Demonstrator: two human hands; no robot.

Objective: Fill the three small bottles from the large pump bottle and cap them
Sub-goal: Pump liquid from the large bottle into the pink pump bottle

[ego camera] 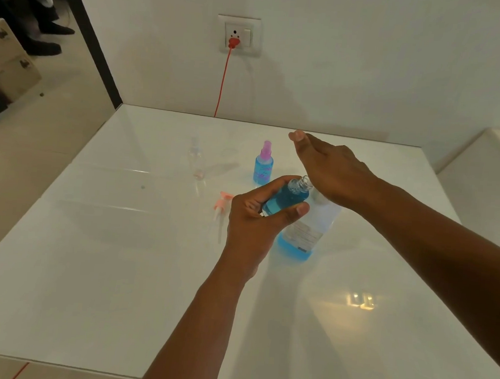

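Head view: left hand (260, 208) grips an uncapped small bottle (286, 199), nearly full of blue liquid, tilted at mid-worktop (89, 267). Right hand (330, 168), fingers straight, presses on the pump bottle (308, 232), whose top it hides. A capped blue bottle (263, 163) and a clear bottle (196, 159) stand nearer the far edge; a loose pump cap (220, 211) lies left. Recommendation: keep the neck under the spout, press gently, stop below the rim.

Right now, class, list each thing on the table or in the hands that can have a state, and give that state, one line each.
Small bottle in left hand: uncapped, tilted, filled blue.
Capped spray bottle: upright, filled blue, pink cap on.
Clear small bottle: upright, looks empty.
Large bottle: upright, blue liquid low.
Pink pump: lying on table.
Left hand: grips small bottle.
Right hand: fingers straight, over large bottle.
Wall socket: red plug in.
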